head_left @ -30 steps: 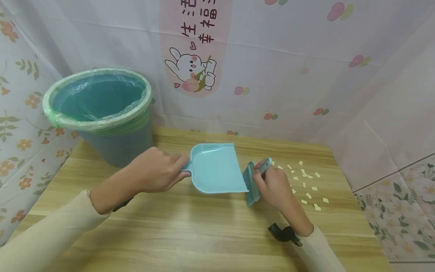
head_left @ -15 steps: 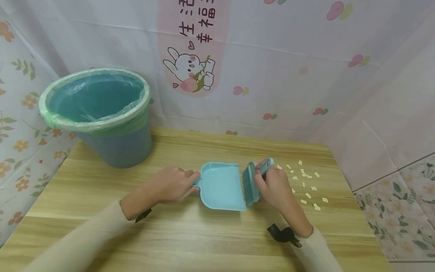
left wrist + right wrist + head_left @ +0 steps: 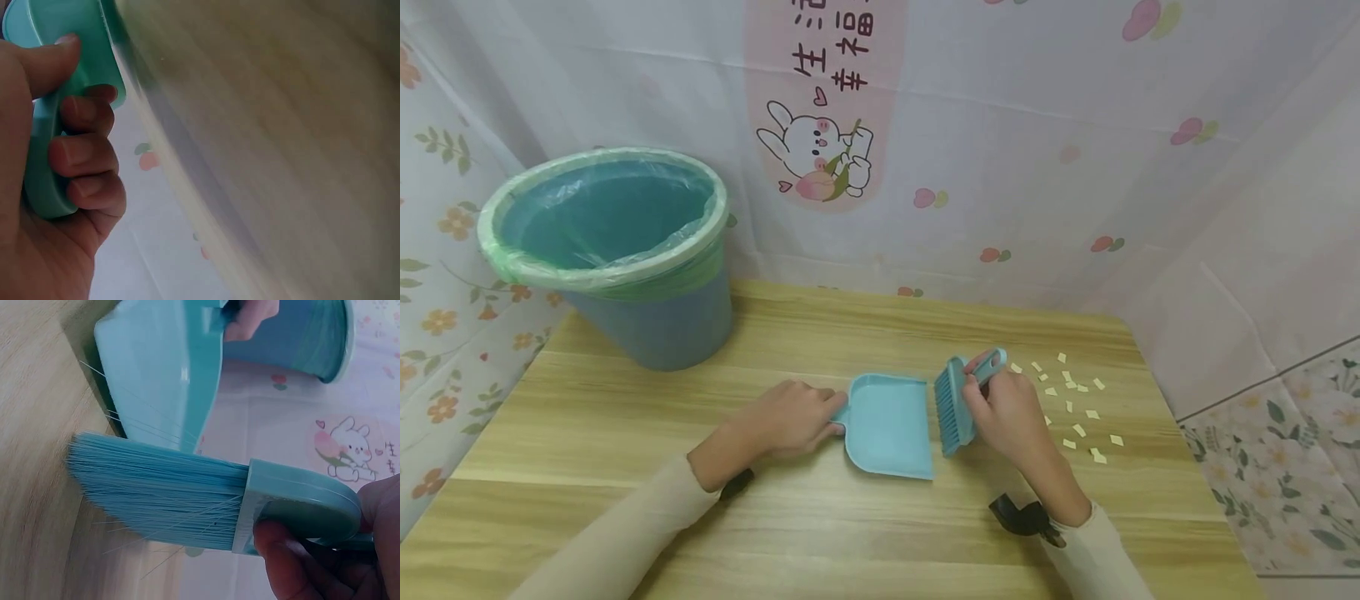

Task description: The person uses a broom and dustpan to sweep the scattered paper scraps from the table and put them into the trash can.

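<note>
My left hand (image 3: 793, 417) grips the short handle of a light blue dustpan (image 3: 891, 427) low over the middle of the table, its straight lip facing right. Curled fingers wrap the dustpan handle (image 3: 47, 169) in the left wrist view. A small blue hand brush (image 3: 953, 408) is in my right hand (image 3: 1009, 408), bristles toward the dustpan's lip with a narrow gap between. The right wrist view has the bristles (image 3: 156, 490) pointing down to the wood and the dustpan (image 3: 159, 369) beyond. Several pale yellow paper scraps (image 3: 1070, 407) lie scattered right of the brush, some partly hidden by the right hand.
A blue bin (image 3: 655, 321) lined with a clear greenish bag stands at the table's back left. Behind the wooden table (image 3: 820, 533) hangs a white cloth (image 3: 1022, 167) printed with a rabbit and fruit. A floral cloth covers the left side.
My left hand has brought the dustpan down and toward me, lower over the table. A small gap has opened between its lip and the bristles. The right hand and brush have stayed nearly still.
</note>
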A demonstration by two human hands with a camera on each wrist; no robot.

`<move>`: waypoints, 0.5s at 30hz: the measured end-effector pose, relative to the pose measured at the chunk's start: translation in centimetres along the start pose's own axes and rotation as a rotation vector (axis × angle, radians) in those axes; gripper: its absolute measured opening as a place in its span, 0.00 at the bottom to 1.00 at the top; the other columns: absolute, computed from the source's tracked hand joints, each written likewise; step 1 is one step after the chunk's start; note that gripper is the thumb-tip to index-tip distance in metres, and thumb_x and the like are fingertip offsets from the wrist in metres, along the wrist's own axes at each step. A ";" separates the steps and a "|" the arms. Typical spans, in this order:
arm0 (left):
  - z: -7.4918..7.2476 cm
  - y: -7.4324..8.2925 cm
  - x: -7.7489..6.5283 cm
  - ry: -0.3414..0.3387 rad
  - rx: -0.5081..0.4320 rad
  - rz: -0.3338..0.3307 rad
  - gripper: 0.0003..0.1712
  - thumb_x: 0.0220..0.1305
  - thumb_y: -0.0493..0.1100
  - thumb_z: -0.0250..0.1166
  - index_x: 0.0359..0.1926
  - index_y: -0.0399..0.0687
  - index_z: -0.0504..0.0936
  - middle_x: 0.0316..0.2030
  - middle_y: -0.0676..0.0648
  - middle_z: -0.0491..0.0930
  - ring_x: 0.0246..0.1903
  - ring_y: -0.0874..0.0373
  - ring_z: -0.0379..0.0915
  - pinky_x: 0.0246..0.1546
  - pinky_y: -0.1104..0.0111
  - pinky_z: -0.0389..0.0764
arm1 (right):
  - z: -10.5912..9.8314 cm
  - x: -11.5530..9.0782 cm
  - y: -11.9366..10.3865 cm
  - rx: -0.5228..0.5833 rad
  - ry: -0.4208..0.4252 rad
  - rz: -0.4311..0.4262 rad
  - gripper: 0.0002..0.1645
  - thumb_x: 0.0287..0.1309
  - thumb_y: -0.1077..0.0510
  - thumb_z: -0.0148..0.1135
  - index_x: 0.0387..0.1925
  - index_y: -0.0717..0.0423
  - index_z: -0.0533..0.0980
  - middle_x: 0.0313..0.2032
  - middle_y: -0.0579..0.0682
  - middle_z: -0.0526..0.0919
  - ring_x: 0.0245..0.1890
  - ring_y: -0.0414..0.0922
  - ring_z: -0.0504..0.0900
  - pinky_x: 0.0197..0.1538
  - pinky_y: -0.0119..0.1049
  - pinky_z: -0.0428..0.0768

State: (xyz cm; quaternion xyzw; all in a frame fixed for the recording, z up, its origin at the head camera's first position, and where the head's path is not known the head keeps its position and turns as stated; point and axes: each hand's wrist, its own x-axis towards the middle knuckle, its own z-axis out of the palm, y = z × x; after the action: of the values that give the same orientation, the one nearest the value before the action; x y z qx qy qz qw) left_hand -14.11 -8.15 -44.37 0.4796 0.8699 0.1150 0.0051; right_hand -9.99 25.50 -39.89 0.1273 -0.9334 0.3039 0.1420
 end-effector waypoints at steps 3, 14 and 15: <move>0.1 0.0 0.1 -0.001 -0.005 -0.015 0.13 0.81 0.49 0.65 0.43 0.45 0.75 0.29 0.53 0.76 0.24 0.61 0.70 0.28 0.64 0.77 | -0.1 -0.1 0.0 -0.010 0.007 -0.007 0.11 0.71 0.63 0.55 0.45 0.65 0.81 0.26 0.52 0.85 0.19 0.40 0.75 0.19 0.33 0.67; 0.1 0.1 0.3 -0.038 0.012 -0.050 0.13 0.81 0.49 0.65 0.43 0.44 0.77 0.29 0.52 0.78 0.24 0.60 0.71 0.29 0.63 0.79 | -0.2 0.0 0.0 -0.021 -0.002 -0.036 0.10 0.70 0.64 0.55 0.45 0.65 0.80 0.22 0.49 0.82 0.18 0.39 0.72 0.19 0.33 0.65; 0.0 0.1 0.3 -0.045 0.014 -0.053 0.13 0.81 0.49 0.66 0.43 0.44 0.77 0.29 0.51 0.78 0.23 0.59 0.71 0.29 0.62 0.79 | -0.2 0.0 0.0 -0.023 -0.003 -0.038 0.10 0.70 0.64 0.55 0.45 0.65 0.80 0.22 0.48 0.81 0.18 0.39 0.71 0.19 0.33 0.65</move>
State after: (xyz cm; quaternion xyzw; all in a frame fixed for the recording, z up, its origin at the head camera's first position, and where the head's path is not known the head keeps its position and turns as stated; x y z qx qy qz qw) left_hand -14.21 -7.84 -44.36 0.4587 0.8828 0.0979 0.0245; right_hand -9.94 25.60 -39.69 0.1439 -0.9345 0.2902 0.1476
